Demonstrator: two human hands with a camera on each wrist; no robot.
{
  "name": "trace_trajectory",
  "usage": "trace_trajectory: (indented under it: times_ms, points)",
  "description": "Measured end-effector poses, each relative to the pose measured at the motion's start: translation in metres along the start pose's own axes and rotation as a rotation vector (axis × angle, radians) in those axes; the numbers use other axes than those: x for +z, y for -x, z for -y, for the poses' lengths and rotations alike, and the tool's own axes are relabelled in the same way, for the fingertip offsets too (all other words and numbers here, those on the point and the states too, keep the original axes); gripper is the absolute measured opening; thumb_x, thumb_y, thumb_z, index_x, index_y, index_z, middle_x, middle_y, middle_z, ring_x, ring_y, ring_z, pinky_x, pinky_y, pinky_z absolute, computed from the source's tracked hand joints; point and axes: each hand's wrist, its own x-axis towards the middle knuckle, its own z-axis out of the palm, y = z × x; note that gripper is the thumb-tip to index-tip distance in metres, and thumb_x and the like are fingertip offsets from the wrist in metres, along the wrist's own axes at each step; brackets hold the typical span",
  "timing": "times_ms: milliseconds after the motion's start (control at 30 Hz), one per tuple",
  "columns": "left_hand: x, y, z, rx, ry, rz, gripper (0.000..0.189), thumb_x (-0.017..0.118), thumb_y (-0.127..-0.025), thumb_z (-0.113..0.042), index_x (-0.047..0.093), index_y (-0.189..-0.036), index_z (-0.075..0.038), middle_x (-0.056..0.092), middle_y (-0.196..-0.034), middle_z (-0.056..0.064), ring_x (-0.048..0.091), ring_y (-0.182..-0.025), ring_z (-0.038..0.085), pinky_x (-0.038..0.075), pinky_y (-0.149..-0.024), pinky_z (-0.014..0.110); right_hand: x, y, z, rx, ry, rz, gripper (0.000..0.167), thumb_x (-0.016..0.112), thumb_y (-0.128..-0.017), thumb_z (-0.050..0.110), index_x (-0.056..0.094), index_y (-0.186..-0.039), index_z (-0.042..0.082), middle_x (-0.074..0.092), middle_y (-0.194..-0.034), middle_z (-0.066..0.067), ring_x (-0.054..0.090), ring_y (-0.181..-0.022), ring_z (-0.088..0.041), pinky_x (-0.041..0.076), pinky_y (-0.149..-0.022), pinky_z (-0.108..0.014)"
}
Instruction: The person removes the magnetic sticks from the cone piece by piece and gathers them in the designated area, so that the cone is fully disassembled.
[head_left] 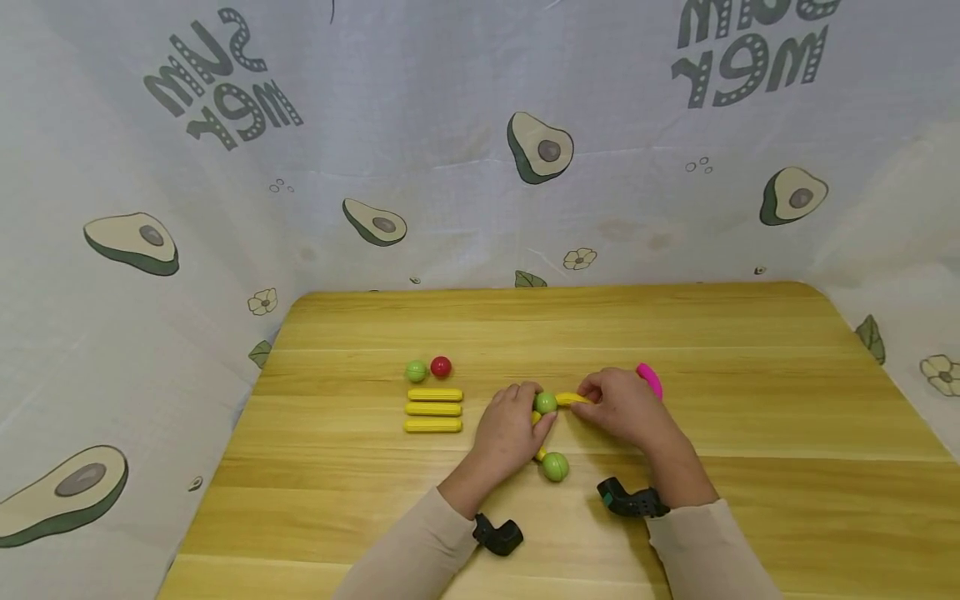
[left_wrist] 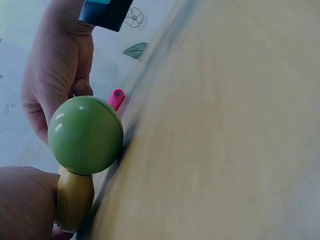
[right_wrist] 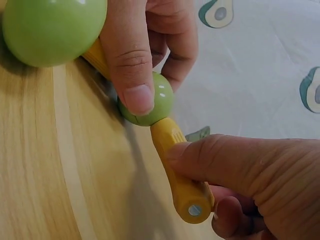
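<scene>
My left hand (head_left: 510,427) holds a green ball (head_left: 546,402) at its fingertips, the thumb pressed on it in the right wrist view. A yellow rod (left_wrist: 75,200), partly hidden by that hand, runs from it to a second green ball (head_left: 555,467) nearer me. Between thumb and fingers, my right hand (head_left: 621,406) pinches a yellow curved rod (right_wrist: 175,167). One end of this rod touches the held green ball; its free end shows a round metal disc. Just behind the right hand lies a pink curved rod (head_left: 650,380), partly covered.
Left of my hands, several yellow rods (head_left: 433,409) lie in a stacked row. Beyond them sit a loose green ball (head_left: 416,372) and a red ball (head_left: 441,367). The wooden table (head_left: 750,350) ends at a patterned white curtain (head_left: 450,150).
</scene>
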Motion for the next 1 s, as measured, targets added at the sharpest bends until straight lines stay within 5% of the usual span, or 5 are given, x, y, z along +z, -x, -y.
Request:
trace_trajectory:
  times_ms: [200,400,600,1000]
  points:
    - [-0.001,0.0,0.0,-0.008,0.006,-0.007,0.04,0.064,-0.101,-0.036,0.06,-0.128,-0.007,0.069,-0.109,0.007,0.065,-0.102,0.021,0.054,-0.091,0.034,-0.011,0.005,-0.012,0.065,0.031,-0.121,0.026,0.074,-0.091,0.026,0.075,-0.099,0.002,0.07,-0.09,-0.011,0.062,-0.078,-0.022,0.053,-0.07,-0.039]
    - [0.0,0.0,0.002,-0.017,0.008,-0.015,0.04,0.063,-0.101,-0.036,0.059,-0.127,-0.005,0.069,-0.109,0.007,0.065,-0.1,0.02,0.054,-0.088,0.032,-0.034,0.02,-0.048,0.281,-0.073,-0.285,0.043,0.064,-0.098,0.037,0.066,-0.116,-0.002,0.07,-0.106,-0.022,0.066,-0.088,-0.034,0.051,-0.068,-0.04]
    - [0.003,0.0,0.003,-0.016,-0.008,-0.028,0.038,0.064,-0.1,-0.037,0.059,-0.124,-0.006,0.069,-0.104,0.006,0.064,-0.095,0.019,0.053,-0.083,0.031,-0.039,0.027,-0.074,0.453,-0.126,-0.254,0.049,0.063,-0.097,0.042,0.064,-0.115,-0.003,0.069,-0.107,-0.023,0.061,-0.088,-0.033,0.042,-0.065,-0.031]
    - [0.003,0.001,0.003,-0.009,-0.018,-0.044,0.036,0.065,-0.1,-0.037,0.058,-0.121,-0.008,0.069,-0.099,0.004,0.063,-0.09,0.017,0.053,-0.08,0.03,-0.034,0.028,-0.085,0.52,-0.139,-0.172,0.05,0.06,-0.099,0.042,0.064,-0.118,-0.004,0.069,-0.11,-0.024,0.059,-0.087,-0.032,0.041,-0.064,-0.03]
